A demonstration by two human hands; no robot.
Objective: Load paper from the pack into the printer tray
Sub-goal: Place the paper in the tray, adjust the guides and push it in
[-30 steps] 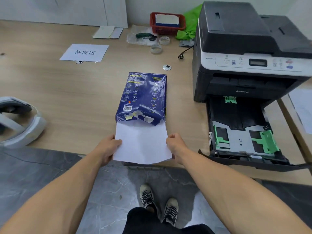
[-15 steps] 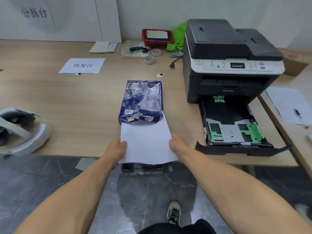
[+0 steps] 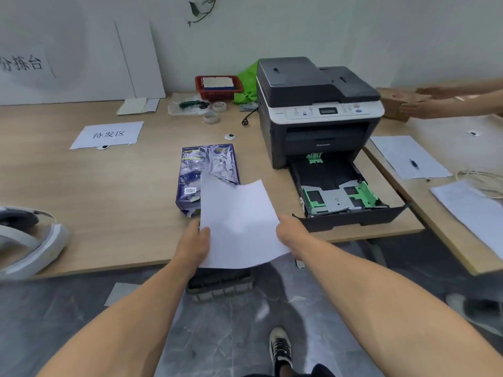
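Observation:
A stack of white paper (image 3: pixel 239 227) is held between both hands above the table's front edge, tilted and clear of the pack. My left hand (image 3: pixel 194 244) grips its left edge, my right hand (image 3: pixel 291 236) its right edge. The dark blue paper pack (image 3: pixel 202 170) lies torn open on the wooden table, just behind the sheets. To the right stands the black and white printer (image 3: pixel 318 110). Its paper tray (image 3: pixel 351 216) is pulled out, with green guides and no paper in it.
A white headset (image 3: pixel 30 240) lies at the left table edge. A labelled sheet (image 3: pixel 109 134), tape rolls, scissors and a red basket (image 3: pixel 217 87) sit at the back. Another person's hands (image 3: pixel 432 102) handle a cardboard box at the far right, near loose sheets (image 3: pixel 408 156).
The paper has come fully out of the pack and swung to the right, toward the tray. The view has risen and pulled back. Another person's hands have appeared at the right.

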